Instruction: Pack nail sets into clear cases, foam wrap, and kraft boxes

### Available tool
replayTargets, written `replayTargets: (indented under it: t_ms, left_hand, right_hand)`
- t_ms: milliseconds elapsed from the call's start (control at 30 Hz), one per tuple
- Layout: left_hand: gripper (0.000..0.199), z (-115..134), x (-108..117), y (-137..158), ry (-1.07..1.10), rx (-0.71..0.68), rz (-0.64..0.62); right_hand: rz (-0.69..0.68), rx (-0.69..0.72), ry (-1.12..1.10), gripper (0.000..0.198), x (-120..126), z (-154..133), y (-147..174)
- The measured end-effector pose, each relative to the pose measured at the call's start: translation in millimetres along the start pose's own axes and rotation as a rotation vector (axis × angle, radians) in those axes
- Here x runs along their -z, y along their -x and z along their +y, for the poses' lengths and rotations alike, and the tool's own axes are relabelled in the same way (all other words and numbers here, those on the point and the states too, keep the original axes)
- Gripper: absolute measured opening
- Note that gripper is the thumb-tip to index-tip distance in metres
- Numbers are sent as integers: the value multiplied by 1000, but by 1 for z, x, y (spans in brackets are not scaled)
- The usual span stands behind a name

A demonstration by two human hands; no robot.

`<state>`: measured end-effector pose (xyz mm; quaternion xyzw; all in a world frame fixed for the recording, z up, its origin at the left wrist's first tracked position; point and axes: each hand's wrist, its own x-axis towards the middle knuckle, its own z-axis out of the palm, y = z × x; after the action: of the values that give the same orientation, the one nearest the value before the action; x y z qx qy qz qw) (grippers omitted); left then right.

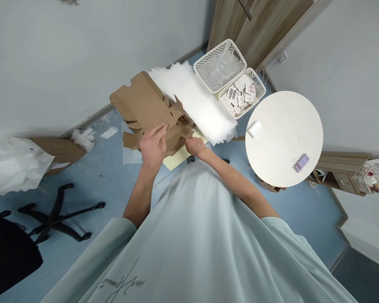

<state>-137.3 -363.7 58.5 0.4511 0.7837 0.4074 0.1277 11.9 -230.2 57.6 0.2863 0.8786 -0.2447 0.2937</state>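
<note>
At the right end of the cardboard (151, 109), the fingers of the right hand (195, 146) clench on its edge; those of the left hand (153, 145) bend over it, gripping or not I can't tell. It lies on the yellow worktop (173, 162), beside white sheets (196, 101). It looks light and stiff, easily creased; best held by its folded edges.

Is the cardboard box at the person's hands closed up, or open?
Open: the cardboard box spreads a broad panel beyond the left hand, and loose flaps stick out near the right hand.
</note>
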Motion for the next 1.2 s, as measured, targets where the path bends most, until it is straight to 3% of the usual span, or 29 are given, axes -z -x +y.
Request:
replayTargets:
  t_ms: [133,233,333,433,567,767,967,1200]
  left_hand:
    - [41,30,32,-11,1,-158,210]
    - [43,56,35,-19,-36,-304,238]
    - [44,79,16,-25,-10,-426,151]
    - [43,99,-16,-31,78,-499,-49]
    - [44,133,-64,-39,179,-657,-270]
    - [52,190,-149,-37,228,-817,-486]
    - [52,231,-274,-13,280,-944,-717]
    - [48,257,-422,27,227,-977,-1009]
  right_hand:
    - [91,9,-122,47,8,3,16]
    - [356,-14,-380,42,24,21,49]
    - [700,-63,-664,60,47,51,99]
    - [972,-128,-811,70,66,85,154]
    - [1169,-245,-820,62,65,124,207]
    - [1305,-473,-981,57,10,195,241]
    - [1301,-662,-1130,53,-57,294,273]
    - [1164,-766,-1489,54,-155,412,296]
